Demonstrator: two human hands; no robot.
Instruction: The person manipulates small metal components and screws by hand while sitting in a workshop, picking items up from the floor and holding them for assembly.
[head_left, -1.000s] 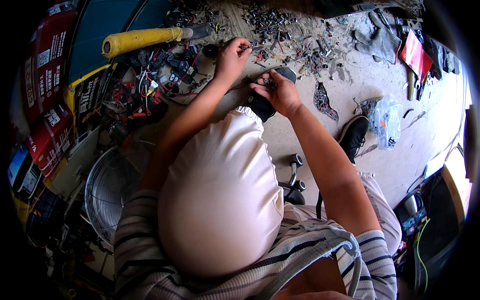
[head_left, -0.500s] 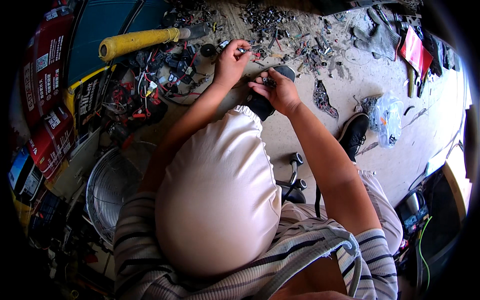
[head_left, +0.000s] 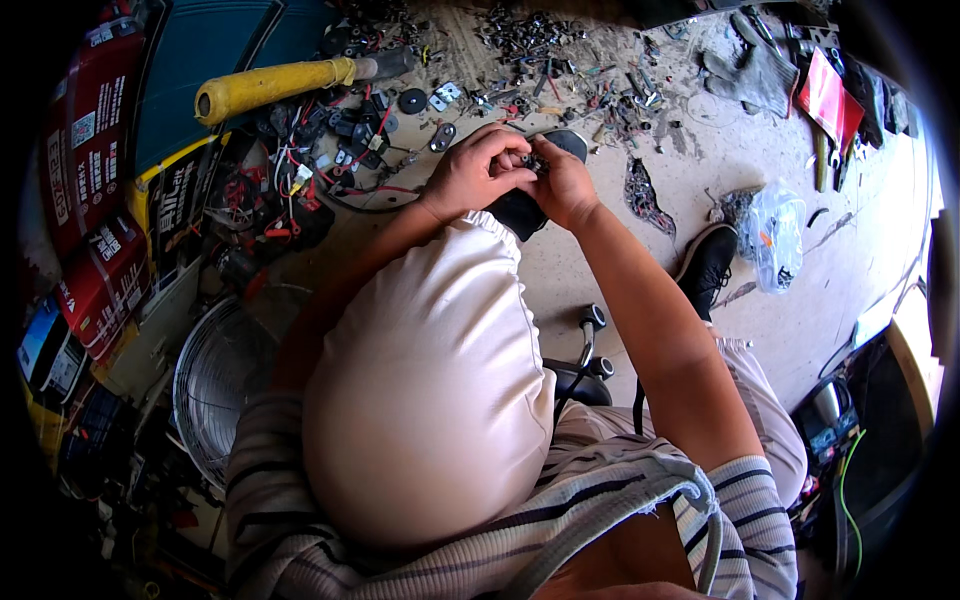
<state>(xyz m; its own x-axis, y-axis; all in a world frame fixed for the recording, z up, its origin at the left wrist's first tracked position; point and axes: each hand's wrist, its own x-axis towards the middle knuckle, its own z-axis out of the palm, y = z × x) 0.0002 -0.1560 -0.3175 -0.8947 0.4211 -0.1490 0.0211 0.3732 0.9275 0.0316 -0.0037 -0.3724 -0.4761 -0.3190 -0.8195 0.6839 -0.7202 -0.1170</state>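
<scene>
Now that the left hand (head_left: 478,172) is back from the far scraps (head_left: 445,95), it meets the right hand (head_left: 568,188); an oval plate (head_left: 442,137) shows uncovered, far-left of it. Small parts (head_left: 540,162) sit in the right's curled fingers, above the left shoe (head_left: 572,146). Left fingers bent close; cannot tell if pinching.

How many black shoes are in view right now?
2: one black shoe partly covered by the right hand, the other black shoe farther right, beside the clear plastic bag. The dark edges could hide more.
</scene>
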